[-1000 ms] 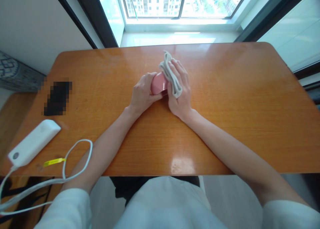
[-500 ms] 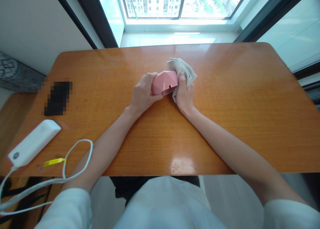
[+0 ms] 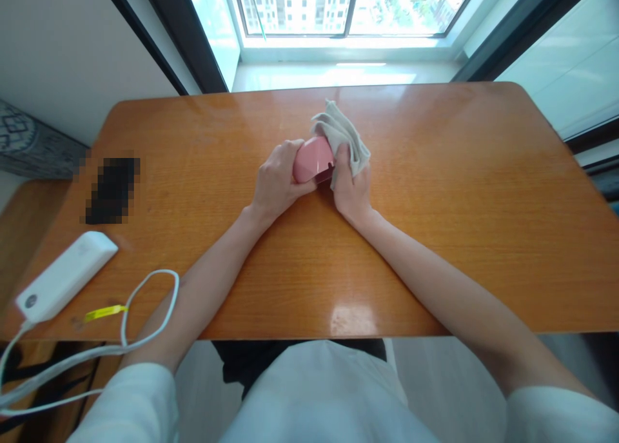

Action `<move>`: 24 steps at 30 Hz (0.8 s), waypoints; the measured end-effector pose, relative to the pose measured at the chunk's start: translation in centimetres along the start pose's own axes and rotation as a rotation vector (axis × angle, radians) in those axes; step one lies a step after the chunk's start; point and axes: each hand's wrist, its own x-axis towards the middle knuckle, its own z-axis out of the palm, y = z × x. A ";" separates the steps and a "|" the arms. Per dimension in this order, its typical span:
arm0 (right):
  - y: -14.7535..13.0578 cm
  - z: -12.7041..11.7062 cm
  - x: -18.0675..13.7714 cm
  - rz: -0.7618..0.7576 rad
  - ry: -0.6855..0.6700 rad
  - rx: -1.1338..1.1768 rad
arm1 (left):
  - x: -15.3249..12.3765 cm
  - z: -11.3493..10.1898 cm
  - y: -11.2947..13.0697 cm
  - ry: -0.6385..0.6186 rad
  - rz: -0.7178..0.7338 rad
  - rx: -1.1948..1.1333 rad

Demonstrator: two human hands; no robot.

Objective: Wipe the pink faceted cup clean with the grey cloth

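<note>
The pink case (image 3: 313, 160), a smooth faceted shell with a dark slot along its near edge, sits near the middle of the desk (image 3: 435, 236), a little toward the window, held between both of my hands in the head view. My left hand (image 3: 276, 184) wraps its left end, fingers (image 3: 278, 159) curled over the top and thumb pressed along the near side, so that hand is closed firmly on the case. My right hand (image 3: 352, 188) is bunched around a pale grey cloth (image 3: 344, 137), thumb up against the right end of the case and the cloth pressed to it there; the cloth's loose folds stick up and back behind my knuckles, toward the window. Both forearms lie across the orange wood, coming in from the near edge and meeting at the case. Well apart from all this, at the far left of the desk, lies a dark blurred-out rectangle (image 3: 112, 190). Nearer to me on that side is a white power bank (image 3: 65, 275), angled, with a white cable (image 3: 145, 301) looping off its end and over the desk edge, and a small yellow tag (image 3: 104, 313) beside the loop. Beyond the desk is a bright window (image 3: 338, 11) with tall buildings outside.
</note>
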 end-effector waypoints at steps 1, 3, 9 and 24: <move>0.6 0.1 0.1 0.114 0.015 0.033 | 0.0 -0.1 0.1 -0.005 -0.005 0.003; 1.6 0.3 0.3 0.279 0.037 0.071 | -0.1 -0.2 0.0 -0.011 -0.020 0.000; 0.3 -0.2 -0.1 -0.148 -0.034 -0.108 | -0.4 0.0 -0.5 0.005 -0.019 -0.017; 1.2 0.3 0.2 0.102 0.030 0.071 | 0.0 -0.1 0.2 0.005 -0.016 0.024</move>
